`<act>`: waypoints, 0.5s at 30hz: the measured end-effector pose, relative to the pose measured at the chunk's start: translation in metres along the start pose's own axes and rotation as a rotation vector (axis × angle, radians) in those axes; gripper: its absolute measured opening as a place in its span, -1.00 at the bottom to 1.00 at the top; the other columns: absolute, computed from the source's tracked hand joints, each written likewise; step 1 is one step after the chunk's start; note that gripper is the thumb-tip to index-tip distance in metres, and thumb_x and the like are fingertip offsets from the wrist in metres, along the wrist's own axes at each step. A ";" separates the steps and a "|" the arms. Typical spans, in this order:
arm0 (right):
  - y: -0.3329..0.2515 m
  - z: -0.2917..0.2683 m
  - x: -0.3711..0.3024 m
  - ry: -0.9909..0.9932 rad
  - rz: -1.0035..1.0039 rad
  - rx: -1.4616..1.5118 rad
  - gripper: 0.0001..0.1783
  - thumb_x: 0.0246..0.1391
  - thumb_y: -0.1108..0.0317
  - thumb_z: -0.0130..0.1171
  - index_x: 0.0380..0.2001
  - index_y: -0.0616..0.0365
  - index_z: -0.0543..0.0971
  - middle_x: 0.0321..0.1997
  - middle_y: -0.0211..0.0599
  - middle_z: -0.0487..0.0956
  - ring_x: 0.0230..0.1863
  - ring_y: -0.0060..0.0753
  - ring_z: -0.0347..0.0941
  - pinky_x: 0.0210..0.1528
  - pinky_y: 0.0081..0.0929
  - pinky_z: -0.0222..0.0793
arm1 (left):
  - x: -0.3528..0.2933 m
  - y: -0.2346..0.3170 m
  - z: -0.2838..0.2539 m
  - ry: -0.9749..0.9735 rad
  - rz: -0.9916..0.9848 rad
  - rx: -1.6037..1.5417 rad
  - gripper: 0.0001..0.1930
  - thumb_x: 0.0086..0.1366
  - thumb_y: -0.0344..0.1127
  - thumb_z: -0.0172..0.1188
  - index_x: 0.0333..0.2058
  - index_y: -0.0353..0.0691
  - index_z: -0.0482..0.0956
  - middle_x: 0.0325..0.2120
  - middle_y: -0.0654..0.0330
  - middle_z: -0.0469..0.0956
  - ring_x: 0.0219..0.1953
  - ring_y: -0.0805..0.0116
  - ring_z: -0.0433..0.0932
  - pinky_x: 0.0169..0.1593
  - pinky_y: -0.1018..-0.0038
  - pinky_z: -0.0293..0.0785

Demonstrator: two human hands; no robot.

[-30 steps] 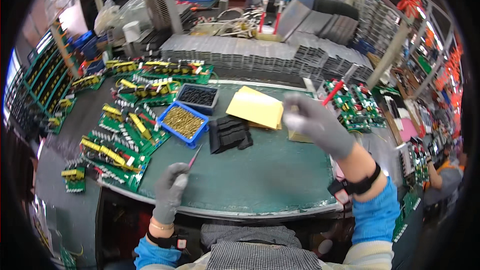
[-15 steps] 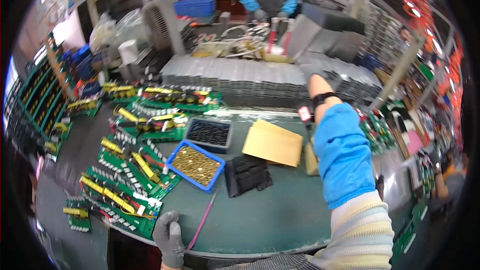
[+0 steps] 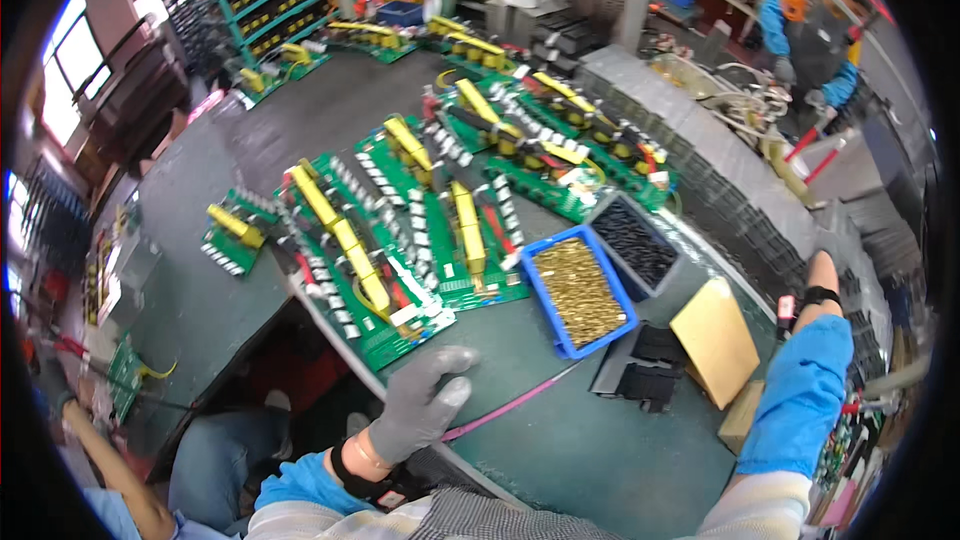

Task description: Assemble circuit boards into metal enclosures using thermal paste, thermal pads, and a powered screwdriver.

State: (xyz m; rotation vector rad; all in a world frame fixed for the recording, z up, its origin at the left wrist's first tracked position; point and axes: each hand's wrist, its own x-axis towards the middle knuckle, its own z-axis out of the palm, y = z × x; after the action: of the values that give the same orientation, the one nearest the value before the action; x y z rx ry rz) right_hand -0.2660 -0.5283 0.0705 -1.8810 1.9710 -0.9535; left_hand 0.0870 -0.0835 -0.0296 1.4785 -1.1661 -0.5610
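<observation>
My left hand, in a grey glove, hovers by the table's near edge with thumb and fingers apart and nothing in it. Just beyond it lies a green circuit board with yellow components. A pink stick-like tool rests on the table beside this hand. My right arm, in a blue sleeve, stretches to the far right. There my right hand is at the long row of stacked grey pieces; its gloved fingers blend into the grey, so their grip is hidden.
A blue tray of brass-coloured small parts stands against a grey bin of black parts. Black pieces and a tan card lie to their right. More boards spread behind. At lower left is another person's arm.
The view has swung left, bringing the boards to the middle. My left hand has come up from the table's edge and its fingers have spread. My right arm still reaches to the stacks.
</observation>
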 end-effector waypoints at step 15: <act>0.039 -0.031 0.064 0.339 0.557 -0.139 -0.30 0.20 -0.13 -0.07 0.26 0.10 0.38 0.21 0.10 0.48 0.26 0.01 0.42 0.25 -0.08 0.32 | -0.004 0.005 0.005 0.081 -0.018 -0.149 -0.71 0.32 -0.26 0.14 -0.10 -0.35 0.48 -0.23 0.12 0.54 -0.19 0.35 0.47 -0.02 0.41 0.42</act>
State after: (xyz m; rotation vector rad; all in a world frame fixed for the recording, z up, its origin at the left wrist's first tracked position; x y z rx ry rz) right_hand -0.3239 -0.5834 0.0862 -1.1542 2.6150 -1.0211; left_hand 0.0797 -0.0820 -0.0273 1.3729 -1.0270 -0.5817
